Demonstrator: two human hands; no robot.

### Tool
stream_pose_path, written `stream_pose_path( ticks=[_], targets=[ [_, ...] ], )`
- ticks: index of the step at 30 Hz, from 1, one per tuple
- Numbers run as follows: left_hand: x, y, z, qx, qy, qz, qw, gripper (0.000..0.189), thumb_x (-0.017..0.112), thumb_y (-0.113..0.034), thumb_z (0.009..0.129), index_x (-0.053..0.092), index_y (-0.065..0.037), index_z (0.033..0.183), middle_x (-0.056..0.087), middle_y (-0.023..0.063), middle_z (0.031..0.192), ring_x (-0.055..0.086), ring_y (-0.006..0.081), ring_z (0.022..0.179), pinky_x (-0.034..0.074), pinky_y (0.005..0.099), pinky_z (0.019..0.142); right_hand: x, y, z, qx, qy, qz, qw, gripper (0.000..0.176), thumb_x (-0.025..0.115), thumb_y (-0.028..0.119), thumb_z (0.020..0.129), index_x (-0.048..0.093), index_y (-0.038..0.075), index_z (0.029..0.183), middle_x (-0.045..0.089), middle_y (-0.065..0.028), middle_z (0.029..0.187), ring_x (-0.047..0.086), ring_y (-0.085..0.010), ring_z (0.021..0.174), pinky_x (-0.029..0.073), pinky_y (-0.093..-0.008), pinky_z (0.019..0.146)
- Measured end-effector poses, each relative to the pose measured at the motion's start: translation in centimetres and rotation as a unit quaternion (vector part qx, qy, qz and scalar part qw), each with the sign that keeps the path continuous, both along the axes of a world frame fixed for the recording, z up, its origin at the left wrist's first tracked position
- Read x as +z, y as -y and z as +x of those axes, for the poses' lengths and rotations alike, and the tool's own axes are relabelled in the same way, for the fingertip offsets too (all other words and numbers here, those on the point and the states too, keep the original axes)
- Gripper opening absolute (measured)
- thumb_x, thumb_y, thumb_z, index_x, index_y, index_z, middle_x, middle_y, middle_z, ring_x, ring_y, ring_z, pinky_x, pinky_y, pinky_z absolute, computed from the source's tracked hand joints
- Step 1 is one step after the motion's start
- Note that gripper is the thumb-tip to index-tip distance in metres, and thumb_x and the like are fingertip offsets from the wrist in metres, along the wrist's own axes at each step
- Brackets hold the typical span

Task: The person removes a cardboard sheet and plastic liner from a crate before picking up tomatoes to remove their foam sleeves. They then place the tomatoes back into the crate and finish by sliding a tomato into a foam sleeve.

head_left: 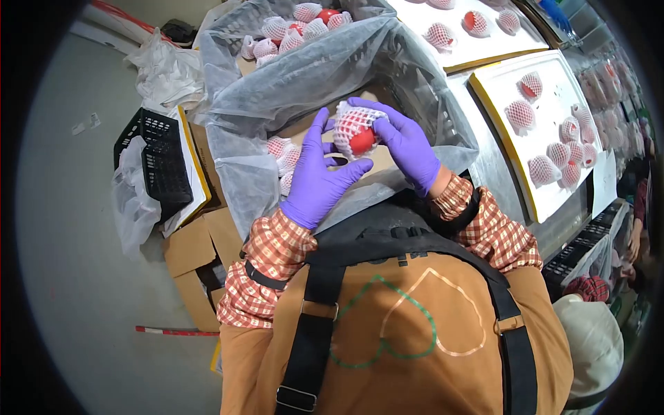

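Observation:
A round red fruit in a white foam net sleeve is held up between both gloved hands, over a lined box. My left hand, in a purple glove, curves round its left side, with the thumb below it and some fingertips hidden behind. My right hand, also in purple, grips the fruit and its net from the right, with thumb and fingers at its upper right edge. Part of the red skin shows bare at the lower front. Lower in the lined box, several netted fruits lie on the left side.
Behind stands another lined box with netted fruits. To the right, a white tray with a yellow edge carries several netted fruits. A black crate and an open carton are at left. Another person's white cap shows lower right.

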State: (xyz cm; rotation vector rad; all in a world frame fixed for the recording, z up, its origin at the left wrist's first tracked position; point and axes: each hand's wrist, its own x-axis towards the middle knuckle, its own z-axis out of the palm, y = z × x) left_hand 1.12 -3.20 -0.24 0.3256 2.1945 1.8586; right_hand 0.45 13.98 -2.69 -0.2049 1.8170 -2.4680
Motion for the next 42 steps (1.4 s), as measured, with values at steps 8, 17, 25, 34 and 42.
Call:
stream_pose_path(
  ticks=[8, 17, 25, 34, 42],
  targets=[
    [0.1, 0.6, -1.0, -0.047, 0.109, 0.161, 0.980, 0.073, 0.077, -0.010, 0.075, 0.037, -0.001, 0.136, 0.048, 0.0116, 0.131, 0.053, 0.0207, 0.116, 0.043, 0.0338, 0.100, -0.3, -0.7, -1.0, -0.039, -0.014, 0.024, 0.999, 0.032, 0.048, 0.015, 0.097, 0.058, 0.000, 0.123, 0.063, -0.0065, 0.114, 0.058, -0.0115, 0.102, 0.046, -0.0269, 0.092],
    [-0.8, 1.7, -1.6, -0.068, 0.273, 0.466, 0.839, 0.064, 0.047, -0.035, 0.097, 0.023, -0.001, 0.145, 0.031, 0.0151, 0.148, 0.035, 0.0310, 0.135, 0.031, 0.0509, 0.110, -0.3, -5.7, 0.2, 0.128, 0.200, -0.174, 0.956, 0.043, 0.051, 0.021, 0.094, 0.049, -0.003, 0.130, 0.060, -0.0128, 0.119, 0.060, -0.0196, 0.106, 0.049, -0.0343, 0.092],
    [-2.2, 2.0, -1.8, -0.087, 0.325, 0.559, 0.758, 0.063, 0.044, -0.043, 0.097, 0.028, -0.002, 0.143, 0.028, 0.0146, 0.150, 0.038, 0.0321, 0.132, 0.041, 0.0575, 0.099, -1.9, -4.7, 0.8, 0.130, 0.210, -0.520, 0.818, 0.044, 0.044, 0.021, 0.095, 0.044, -0.002, 0.132, 0.051, -0.0191, 0.131, 0.053, -0.0335, 0.118, 0.039, -0.0480, 0.105],
    [-0.9, 1.7, -1.5, -0.051, 0.282, 0.398, 0.871, 0.068, 0.066, -0.023, 0.088, 0.030, 0.000, 0.141, 0.039, 0.0153, 0.142, 0.051, 0.0270, 0.121, 0.055, 0.0388, 0.084, -1.0, -4.7, 0.3, 0.133, 0.172, -0.460, 0.861, 0.044, 0.051, 0.004, 0.090, 0.042, -0.002, 0.133, 0.054, -0.0159, 0.128, 0.056, -0.0253, 0.117, 0.048, -0.0376, 0.099],
    [-0.5, 0.7, -1.6, 0.045, 0.003, 0.064, 0.997, 0.075, 0.073, -0.004, 0.079, 0.032, -0.003, 0.142, 0.044, 0.0137, 0.136, 0.054, 0.0238, 0.118, 0.052, 0.0305, 0.091, 0.0, -4.4, -0.2, -0.089, 0.140, -0.044, 0.985, 0.038, 0.054, 0.010, 0.093, 0.050, -0.001, 0.129, 0.060, -0.0081, 0.120, 0.059, -0.0139, 0.106, 0.048, -0.0250, 0.090]
  ],
)
